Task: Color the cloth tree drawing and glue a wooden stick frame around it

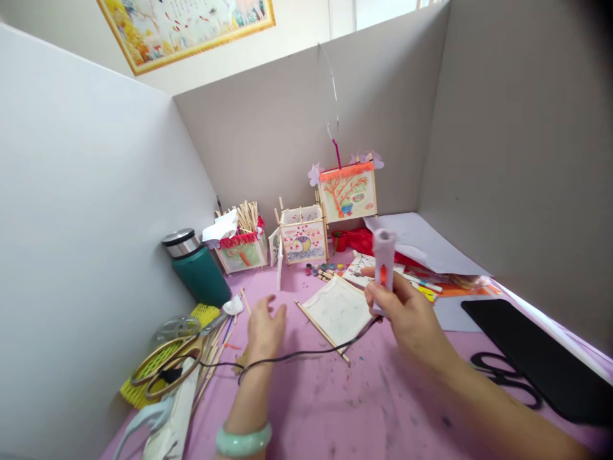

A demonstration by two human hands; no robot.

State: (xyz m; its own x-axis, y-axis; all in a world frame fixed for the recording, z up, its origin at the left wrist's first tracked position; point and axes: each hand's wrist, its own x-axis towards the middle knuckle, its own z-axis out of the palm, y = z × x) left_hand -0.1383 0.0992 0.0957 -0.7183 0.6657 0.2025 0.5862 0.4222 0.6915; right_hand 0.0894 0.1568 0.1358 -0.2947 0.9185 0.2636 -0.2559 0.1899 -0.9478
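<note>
My right hand [400, 306] is closed around a pale lilac glue gun [384, 259] with a red switch, held upright above the table. A black cord [306, 352] runs from its base leftward across my left wrist. My left hand [265, 326] hovers over the table with fingers apart and nothing in them. Between the hands lies a white panel [338, 310] edged with thin wooden sticks. Beside my left hand are loose wooden sticks [211, 361] and large gold-handled scissors [179, 364].
A teal bottle [198, 271] stands at the left partition. Behind are a stick-filled painted box [242, 252], another painted box [304, 241] and a hanging painted lantern [348, 195]. Small paint pots [323, 268] sit at the middle. Black scissors [507, 377] and a black flat slab [541, 358] lie right.
</note>
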